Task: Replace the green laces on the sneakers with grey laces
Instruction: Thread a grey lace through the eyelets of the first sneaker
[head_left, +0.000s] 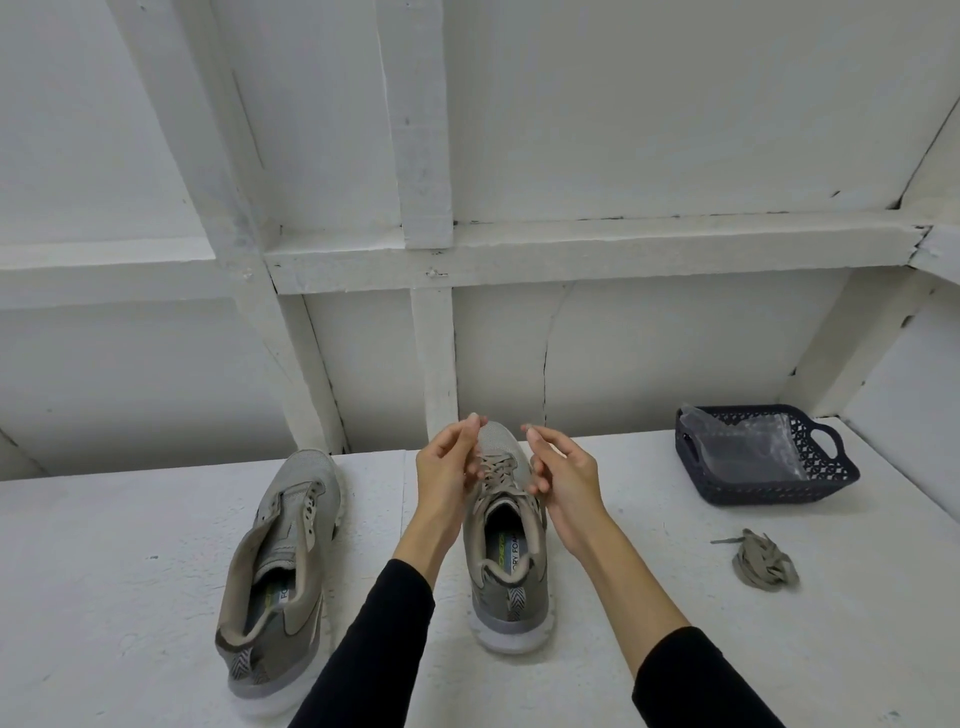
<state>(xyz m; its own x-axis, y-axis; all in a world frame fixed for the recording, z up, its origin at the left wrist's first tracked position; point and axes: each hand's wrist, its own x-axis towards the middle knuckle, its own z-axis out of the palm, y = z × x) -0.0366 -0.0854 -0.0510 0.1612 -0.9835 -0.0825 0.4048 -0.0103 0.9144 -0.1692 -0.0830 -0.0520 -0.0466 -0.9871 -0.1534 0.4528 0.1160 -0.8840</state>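
Observation:
Two grey-olive sneakers stand on the white table with their toes pointing away from me. The left sneaker (280, 566) has empty eyelets and an open tongue. The right sneaker (506, 551) carries a greyish lace (493, 474) threaded across its front. My left hand (445, 470) and my right hand (563, 480) hover over that lacing from either side. Each hand's lower fingers curl into the lace, while the thumbs and forefingers are raised above the toe. The lace ends are hidden by my fingers.
A loose bundle of olive-grey lace (763, 564) lies on the table to the right. Behind it stands a dark blue plastic basket (836, 467) holding clear plastic bags. A white panelled wall (623, 353) closes off the back of the table.

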